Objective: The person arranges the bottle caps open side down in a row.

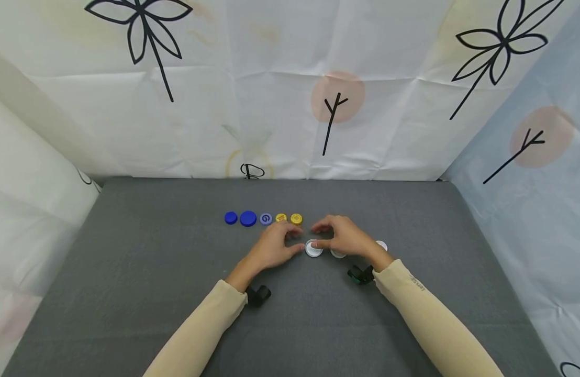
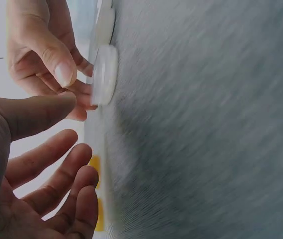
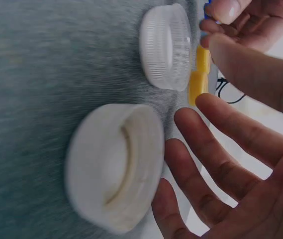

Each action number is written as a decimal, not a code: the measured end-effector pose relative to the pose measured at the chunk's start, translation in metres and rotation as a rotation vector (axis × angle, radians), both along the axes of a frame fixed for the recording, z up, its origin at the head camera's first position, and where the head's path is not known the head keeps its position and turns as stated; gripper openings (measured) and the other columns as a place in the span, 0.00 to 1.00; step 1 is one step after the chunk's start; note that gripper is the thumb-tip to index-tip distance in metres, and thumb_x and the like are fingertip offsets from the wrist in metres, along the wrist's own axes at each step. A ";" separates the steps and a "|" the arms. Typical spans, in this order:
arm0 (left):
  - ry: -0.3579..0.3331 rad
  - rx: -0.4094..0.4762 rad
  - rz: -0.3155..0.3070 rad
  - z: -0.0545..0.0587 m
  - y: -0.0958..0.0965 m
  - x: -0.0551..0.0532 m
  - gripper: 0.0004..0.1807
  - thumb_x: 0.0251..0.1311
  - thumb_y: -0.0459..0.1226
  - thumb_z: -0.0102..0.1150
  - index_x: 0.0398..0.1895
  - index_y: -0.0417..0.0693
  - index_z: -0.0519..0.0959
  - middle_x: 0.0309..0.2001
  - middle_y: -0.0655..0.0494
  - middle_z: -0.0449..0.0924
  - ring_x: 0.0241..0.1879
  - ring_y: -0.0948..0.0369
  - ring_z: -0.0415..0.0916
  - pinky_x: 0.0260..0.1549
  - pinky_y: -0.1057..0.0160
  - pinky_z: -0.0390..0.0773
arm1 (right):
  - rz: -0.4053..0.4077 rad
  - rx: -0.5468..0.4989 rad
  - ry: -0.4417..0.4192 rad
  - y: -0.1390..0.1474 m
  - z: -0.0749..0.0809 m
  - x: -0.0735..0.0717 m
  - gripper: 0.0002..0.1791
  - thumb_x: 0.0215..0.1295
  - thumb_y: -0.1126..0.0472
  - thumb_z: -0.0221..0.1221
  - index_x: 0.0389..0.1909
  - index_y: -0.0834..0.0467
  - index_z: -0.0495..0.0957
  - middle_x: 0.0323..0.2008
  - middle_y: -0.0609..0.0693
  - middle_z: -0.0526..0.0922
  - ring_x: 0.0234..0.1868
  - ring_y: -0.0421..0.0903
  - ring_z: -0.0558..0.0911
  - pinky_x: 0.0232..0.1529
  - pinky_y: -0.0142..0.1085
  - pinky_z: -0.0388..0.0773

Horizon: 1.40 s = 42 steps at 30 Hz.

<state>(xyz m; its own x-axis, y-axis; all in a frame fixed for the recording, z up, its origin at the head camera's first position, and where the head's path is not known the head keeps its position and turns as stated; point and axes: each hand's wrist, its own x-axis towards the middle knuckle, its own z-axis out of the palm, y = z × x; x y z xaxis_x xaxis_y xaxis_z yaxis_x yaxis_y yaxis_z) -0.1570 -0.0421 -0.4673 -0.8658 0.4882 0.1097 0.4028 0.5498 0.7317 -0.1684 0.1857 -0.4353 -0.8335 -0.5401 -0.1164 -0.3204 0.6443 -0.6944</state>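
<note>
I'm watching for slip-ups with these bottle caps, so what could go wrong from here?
The left hand and right hand are both close to the leftmost white cap, so they might bump each other or push it askew.

The middle white cap is partly hidden by the right hand in the head view and could get brushed.

The left hand is also near the right yellow cap, and might knock it out of its row.

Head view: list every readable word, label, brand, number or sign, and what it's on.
Light purple bottle cap: dark mark, roughly like a "G"; too small to confirm.
Left yellow bottle cap: reddish marking, too small to read.
Right yellow bottle cap: faint marking, too small to read.
Right sleeve: dark print near the cuff, too small to read surely.
</note>
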 end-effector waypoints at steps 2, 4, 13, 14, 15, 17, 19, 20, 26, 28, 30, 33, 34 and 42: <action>-0.044 0.013 -0.012 -0.003 0.001 0.003 0.16 0.60 0.38 0.73 0.50 0.41 0.85 0.42 0.52 0.83 0.44 0.57 0.78 0.47 0.55 0.77 | 0.007 0.009 0.009 0.003 -0.002 0.004 0.25 0.62 0.56 0.72 0.55 0.65 0.82 0.49 0.55 0.84 0.51 0.53 0.82 0.52 0.49 0.78; -0.073 0.020 -0.017 -0.005 0.002 0.005 0.17 0.59 0.38 0.74 0.50 0.41 0.85 0.42 0.53 0.83 0.43 0.57 0.78 0.47 0.55 0.76 | 0.007 0.017 0.032 0.006 -0.004 0.007 0.26 0.58 0.54 0.75 0.54 0.64 0.83 0.48 0.53 0.85 0.50 0.52 0.81 0.52 0.49 0.77; -0.065 -0.007 -0.055 -0.005 0.006 0.009 0.20 0.56 0.38 0.76 0.50 0.40 0.85 0.39 0.53 0.80 0.40 0.57 0.74 0.44 0.56 0.74 | -0.009 0.043 0.109 0.007 -0.013 0.020 0.24 0.53 0.57 0.78 0.52 0.58 0.86 0.47 0.51 0.82 0.51 0.53 0.77 0.53 0.52 0.72; -0.060 -0.018 -0.055 -0.005 0.007 0.010 0.20 0.56 0.38 0.76 0.50 0.40 0.85 0.39 0.53 0.80 0.40 0.57 0.73 0.44 0.56 0.73 | -0.015 0.049 0.112 0.007 -0.013 0.021 0.24 0.53 0.57 0.78 0.51 0.58 0.86 0.47 0.51 0.81 0.51 0.53 0.76 0.54 0.53 0.71; -0.058 -0.028 -0.053 -0.005 0.007 0.010 0.19 0.56 0.39 0.77 0.50 0.41 0.85 0.38 0.53 0.79 0.40 0.58 0.72 0.43 0.57 0.72 | -0.019 0.053 0.116 0.006 -0.014 0.021 0.23 0.53 0.58 0.78 0.51 0.57 0.86 0.47 0.51 0.81 0.50 0.53 0.76 0.54 0.54 0.71; -0.052 -0.044 -0.048 -0.006 0.009 0.010 0.19 0.56 0.39 0.77 0.49 0.42 0.86 0.38 0.54 0.78 0.39 0.58 0.70 0.42 0.57 0.70 | -0.024 0.064 0.126 0.005 -0.015 0.022 0.22 0.54 0.58 0.77 0.51 0.57 0.86 0.46 0.51 0.80 0.50 0.52 0.76 0.55 0.55 0.69; -0.045 -0.055 -0.039 -0.007 0.010 0.011 0.17 0.56 0.39 0.77 0.48 0.44 0.86 0.37 0.55 0.77 0.38 0.59 0.68 0.41 0.57 0.67 | -0.027 0.068 0.131 0.005 -0.015 0.023 0.22 0.54 0.58 0.77 0.50 0.57 0.86 0.45 0.50 0.80 0.49 0.52 0.75 0.55 0.57 0.68; -0.045 -0.055 -0.034 -0.008 0.011 0.011 0.17 0.56 0.39 0.76 0.48 0.44 0.86 0.36 0.55 0.77 0.38 0.59 0.68 0.41 0.57 0.67 | -0.028 0.069 0.132 0.004 -0.015 0.023 0.22 0.54 0.59 0.77 0.50 0.57 0.86 0.45 0.50 0.80 0.48 0.52 0.75 0.55 0.58 0.67; -0.039 -0.030 -0.010 -0.008 0.012 0.013 0.15 0.57 0.39 0.76 0.45 0.44 0.86 0.35 0.56 0.79 0.37 0.59 0.70 0.41 0.57 0.69 | -0.033 0.064 0.139 0.004 -0.014 0.024 0.21 0.55 0.58 0.76 0.50 0.57 0.86 0.45 0.50 0.80 0.48 0.52 0.76 0.57 0.59 0.67; -0.052 -0.007 -0.005 -0.008 0.012 0.013 0.15 0.57 0.39 0.75 0.45 0.44 0.85 0.36 0.56 0.80 0.37 0.59 0.72 0.42 0.57 0.71 | -0.037 0.054 0.141 0.004 -0.013 0.026 0.21 0.56 0.58 0.76 0.50 0.57 0.86 0.45 0.49 0.81 0.49 0.51 0.76 0.57 0.58 0.67; -0.070 0.027 -0.007 -0.007 0.011 0.014 0.15 0.58 0.38 0.75 0.46 0.43 0.85 0.37 0.56 0.81 0.39 0.59 0.75 0.43 0.58 0.73 | -0.040 0.043 0.144 0.004 -0.011 0.027 0.21 0.55 0.58 0.76 0.50 0.57 0.86 0.46 0.49 0.81 0.49 0.51 0.77 0.56 0.56 0.67; -0.110 0.091 -0.021 -0.008 0.008 0.015 0.15 0.59 0.37 0.74 0.47 0.43 0.85 0.39 0.56 0.82 0.40 0.60 0.77 0.43 0.61 0.77 | -0.040 0.020 0.152 0.004 -0.009 0.028 0.21 0.55 0.58 0.76 0.50 0.57 0.86 0.46 0.48 0.82 0.49 0.51 0.78 0.56 0.54 0.69; -0.122 0.117 -0.027 -0.008 0.006 0.015 0.15 0.59 0.37 0.74 0.47 0.42 0.84 0.39 0.56 0.83 0.39 0.60 0.78 0.43 0.61 0.78 | -0.037 0.011 0.157 0.004 -0.008 0.029 0.22 0.55 0.58 0.76 0.51 0.57 0.85 0.46 0.48 0.83 0.49 0.51 0.79 0.55 0.54 0.70; -0.229 0.321 -0.026 -0.004 -0.002 0.013 0.14 0.58 0.33 0.74 0.46 0.37 0.84 0.37 0.53 0.84 0.35 0.64 0.80 0.35 0.65 0.80 | -0.027 -0.093 0.182 0.000 -0.004 0.032 0.23 0.56 0.58 0.75 0.53 0.58 0.84 0.43 0.46 0.84 0.46 0.51 0.82 0.50 0.51 0.78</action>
